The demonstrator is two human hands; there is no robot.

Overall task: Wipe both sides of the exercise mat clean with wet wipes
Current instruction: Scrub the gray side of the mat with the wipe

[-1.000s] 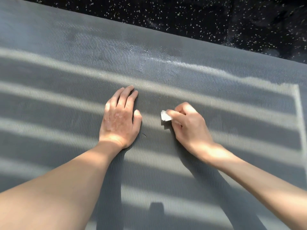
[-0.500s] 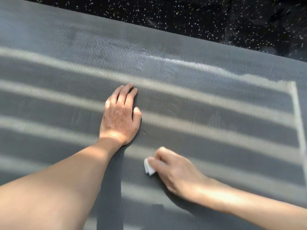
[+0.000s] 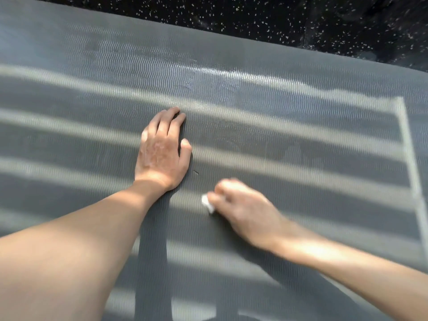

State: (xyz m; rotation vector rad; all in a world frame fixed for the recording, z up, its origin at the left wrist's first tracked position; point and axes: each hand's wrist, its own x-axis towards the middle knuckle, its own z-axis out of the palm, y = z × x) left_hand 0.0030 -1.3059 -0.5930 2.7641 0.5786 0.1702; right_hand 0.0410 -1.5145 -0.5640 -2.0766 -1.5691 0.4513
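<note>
A grey ribbed exercise mat fills most of the view, striped with bands of sunlight and shadow. My left hand lies flat on the mat near its middle, fingers straight and together. My right hand, blurred by motion, grips a small folded white wet wipe against the mat just below and right of the left hand. A glossy wet patch shows on the mat farther away.
Black rubber flooring with white specks runs beyond the mat's far edge. The mat's right end lies near the right side of the view.
My right hand dragged the wipe from beside the left hand's thumb down toward me, then came back up slightly. The left hand stayed pressed in place.
</note>
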